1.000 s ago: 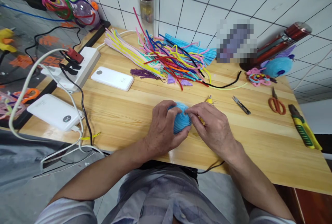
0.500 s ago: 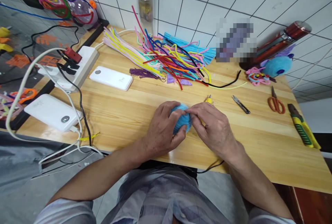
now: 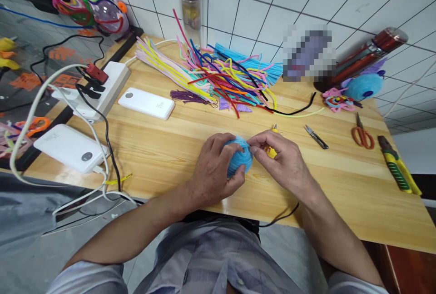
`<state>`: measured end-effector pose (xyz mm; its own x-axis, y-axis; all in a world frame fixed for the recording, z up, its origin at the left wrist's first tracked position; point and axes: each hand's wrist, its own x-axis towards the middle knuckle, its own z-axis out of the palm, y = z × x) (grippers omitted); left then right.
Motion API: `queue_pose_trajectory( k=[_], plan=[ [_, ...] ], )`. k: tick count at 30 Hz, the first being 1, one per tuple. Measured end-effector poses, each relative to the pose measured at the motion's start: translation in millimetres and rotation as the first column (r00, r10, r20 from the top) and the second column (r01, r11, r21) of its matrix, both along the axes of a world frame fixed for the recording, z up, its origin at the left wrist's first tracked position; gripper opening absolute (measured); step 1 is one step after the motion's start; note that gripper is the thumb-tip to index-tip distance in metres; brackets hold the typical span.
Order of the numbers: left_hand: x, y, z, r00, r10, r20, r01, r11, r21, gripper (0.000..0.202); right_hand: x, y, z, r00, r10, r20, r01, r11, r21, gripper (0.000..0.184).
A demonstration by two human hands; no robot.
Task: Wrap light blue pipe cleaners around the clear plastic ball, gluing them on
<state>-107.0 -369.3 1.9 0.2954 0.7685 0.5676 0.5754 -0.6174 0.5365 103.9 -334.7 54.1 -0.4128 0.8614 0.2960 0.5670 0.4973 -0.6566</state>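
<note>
A light blue ball that looks wound from pipe cleaner rests near the table's front edge. My left hand is wrapped round its left side, with the thumb below and fingers over the top. At the ball's upper right, thumb and forefinger of my right hand are pinched together at its surface. Whatever lies in that pinch is too small to make out. Partly hidden behind my right hand is a yellow tool with a metal tip, seemingly a glue gun.
Loose coloured pipe cleaners lie along the back. Thread snips, orange-handled scissors and pliers are on the right. Power banks and a power strip with cables occupy the left. A glass bottle stands behind.
My right hand has shifted slightly and its fingertips have come off the top of the ball towards its right edge. The left hand keeps its hold.
</note>
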Motion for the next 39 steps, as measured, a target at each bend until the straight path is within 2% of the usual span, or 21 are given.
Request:
queue_pose_trajectory(
  k=[6, 17, 23, 33, 39],
  plan=[
    [0.3, -0.5, 0.3, 1.0, 0.009, 0.018, -0.008, 1.0, -0.017, 0.037, -0.7, -1.7, -0.5, 1.0, -0.001, -0.009, 0.001, 1.0, -0.009, 0.013],
    [1.5, -1.7, -0.5, 0.997, 0.072, 0.011, -0.072, 0.997, -0.028, 0.041, -6.9, -15.6, 4.4, 0.995, 0.027, 0.092, -0.047, 0.973, 0.225, 0.019],
    [3.1, -1.4, 0.6, 0.995, 0.098, 0.002, -0.098, 0.995, 0.001, 0.04, -8.6, -19.9, 3.9, 0.99, 0.019, 0.143, -0.061, 0.955, 0.291, 0.021],
    [5.2, -2.4, -3.0, 0.99, 0.143, 0.008, -0.143, 0.99, 0.005, 0.043, -12.1, -24.1, 0.1, 0.99, -0.016, 0.143, -0.033, 0.943, 0.332, 0.018],
    [2.2, -5.0, -2.8, 0.997, 0.072, -0.021, -0.073, 0.997, -0.016, 0.046, -14.4, -23.9, 0.6, 0.989, -0.028, 0.143, -0.02, 0.944, 0.33, 0.014]
  ],
)
